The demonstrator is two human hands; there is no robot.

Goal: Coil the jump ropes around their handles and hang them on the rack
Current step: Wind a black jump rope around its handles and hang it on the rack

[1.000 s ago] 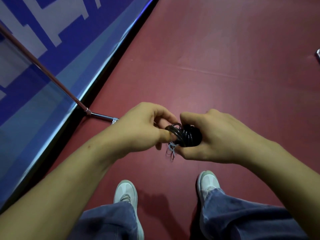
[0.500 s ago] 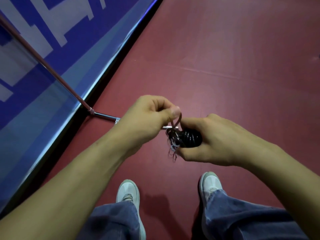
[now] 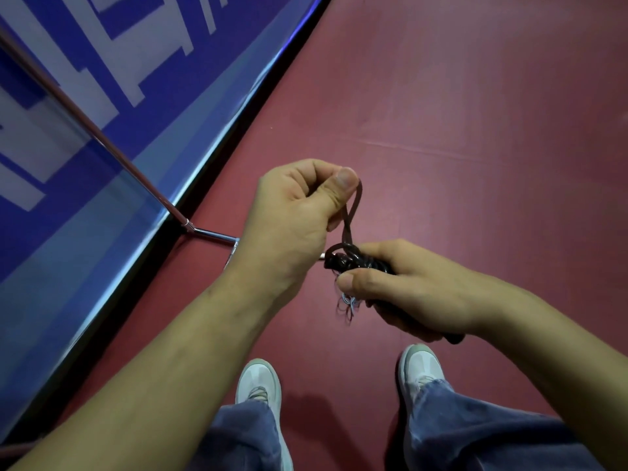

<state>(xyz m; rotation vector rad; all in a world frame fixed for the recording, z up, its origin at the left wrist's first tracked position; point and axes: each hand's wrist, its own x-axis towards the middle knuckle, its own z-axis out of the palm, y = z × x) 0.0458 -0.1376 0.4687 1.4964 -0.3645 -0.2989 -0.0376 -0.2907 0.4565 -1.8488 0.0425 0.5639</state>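
Note:
A black jump rope (image 3: 353,260) is wound in tight coils around its handles, which my right hand (image 3: 404,287) grips at waist height; most of the bundle is hidden in my palm. My left hand (image 3: 299,212) is up and to the left of it, pinching a short loop of the rope (image 3: 351,212) between thumb and fingers and holding it taut above the coils. Thin pale threads (image 3: 348,302) dangle below the bundle. No hanging hook shows in the head view.
A metal rack pole (image 3: 102,137) slants down on the left to a chrome foot (image 3: 210,234) on the dark red floor (image 3: 475,113). A blue and white banner (image 3: 85,79) runs along the left. My two white shoes (image 3: 260,385) stand below my hands.
My left hand has lifted up and away from the bundle, drawing a loop of rope out above the coils. My right hand has stayed on the bundle, turning slightly.

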